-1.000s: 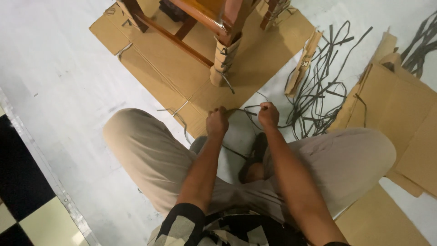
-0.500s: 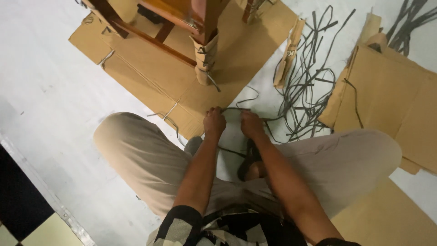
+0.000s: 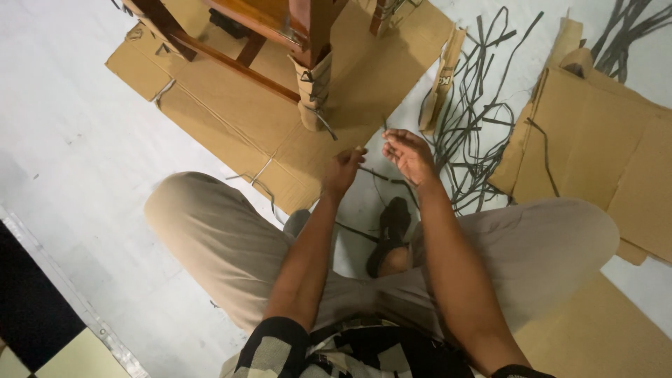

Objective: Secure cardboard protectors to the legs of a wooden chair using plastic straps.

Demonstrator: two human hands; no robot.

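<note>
While the person is sitting cross-legged on the floor, the left hand (image 3: 343, 171) is pinching 1 end of a thin dark strip (image 3: 372, 171), fingers narrow around it. The right hand (image 3: 409, 155) is curling half-open at the strip's other end; whether it is actually gripping, I cannot tell. The strip's long axis is running left-right between both hands, nearer the left. The wrapped chair leg (image 3: 313, 87) is standing just beyond, on cardboard (image 3: 231, 105).

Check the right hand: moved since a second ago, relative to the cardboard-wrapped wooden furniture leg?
Yes. The right hand has lifted off the lap and now sits nearer the cardboard-wrapped wooden furniture leg, fingers spread, apart from the left hand.
</note>
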